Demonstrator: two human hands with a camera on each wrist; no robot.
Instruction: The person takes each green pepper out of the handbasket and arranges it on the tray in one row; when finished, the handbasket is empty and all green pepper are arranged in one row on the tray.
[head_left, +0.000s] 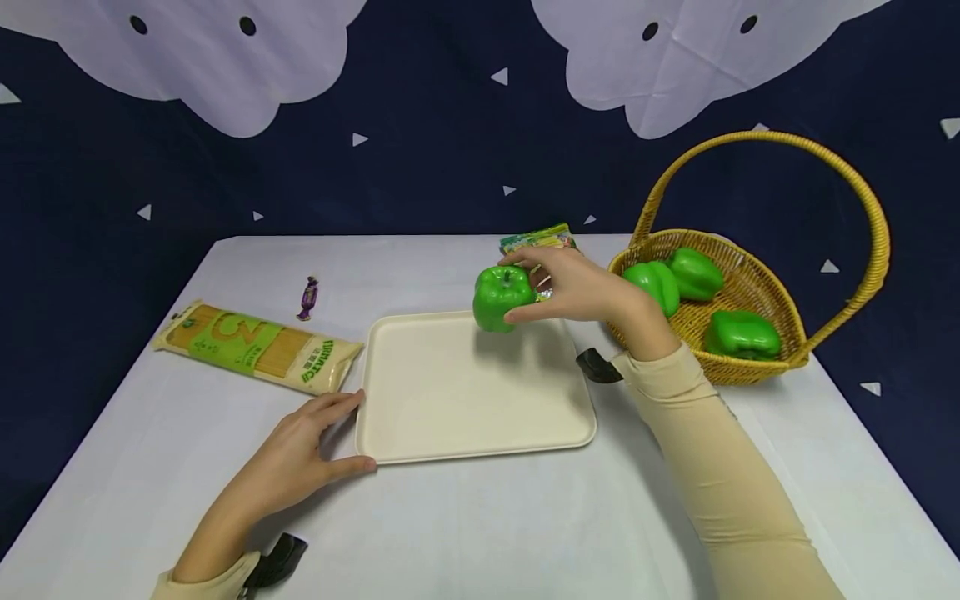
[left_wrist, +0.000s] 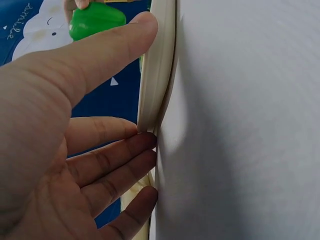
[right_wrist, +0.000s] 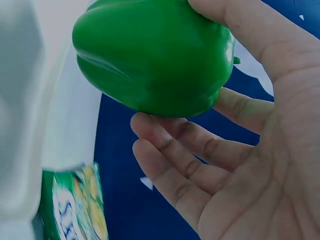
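Note:
My right hand (head_left: pixel 573 285) grips a green bell pepper (head_left: pixel 498 297) between thumb and fingers, holding it above the back right part of a cream tray (head_left: pixel 450 392). In the right wrist view the glossy pepper (right_wrist: pixel 155 57) lies between the thumb and the curled fingers, its stem toward the palm. At the tray's near left corner rests my left hand (head_left: pixel 300 454), fingers spread and fairly straight. The left wrist view shows its thumb (left_wrist: pixel 115 45) and fingertips touching the tray's rim (left_wrist: pixel 159 65).
A wicker basket (head_left: pixel 780 292) with a tall handle holds several green peppers at the right. Left of the tray lies a noodle packet (head_left: pixel 258 346), with a purple wrapped candy (head_left: pixel 308 298) behind it. A green snack bag (head_left: pixel 540 237) sits behind the tray.

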